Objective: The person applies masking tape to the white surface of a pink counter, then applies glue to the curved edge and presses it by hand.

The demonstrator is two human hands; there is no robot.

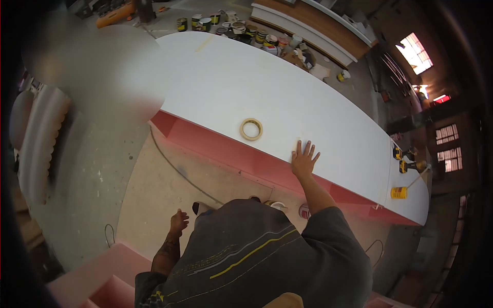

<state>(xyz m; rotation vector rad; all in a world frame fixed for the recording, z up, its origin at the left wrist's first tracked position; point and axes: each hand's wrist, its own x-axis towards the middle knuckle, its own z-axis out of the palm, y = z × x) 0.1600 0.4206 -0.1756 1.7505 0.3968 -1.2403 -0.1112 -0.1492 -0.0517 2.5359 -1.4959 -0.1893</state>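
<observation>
My right hand [304, 160] lies flat with its fingers spread on the white top [231, 77] of a long, curved counter, near its front edge. A roll of masking tape [243, 130] rests flat on that top, to the left of this hand and apart from it. Down by my left side hangs my left hand [179, 222], its fingers loosely curled and apart. It touches nothing that I can see. Below the white top, the counter's pink inside [205, 144] shows open compartments. A short strip of tape [204, 43] is stuck near the far left end.
Two cordless drills [404, 165] and a yellow can [398, 193] stand at the counter's right end. Several paint cans [261, 36] crowd the floor behind. A cable [177, 169] crosses the floor near my feet. Another pink unit [87, 274] stands at lower left. A blurred area covers the upper left.
</observation>
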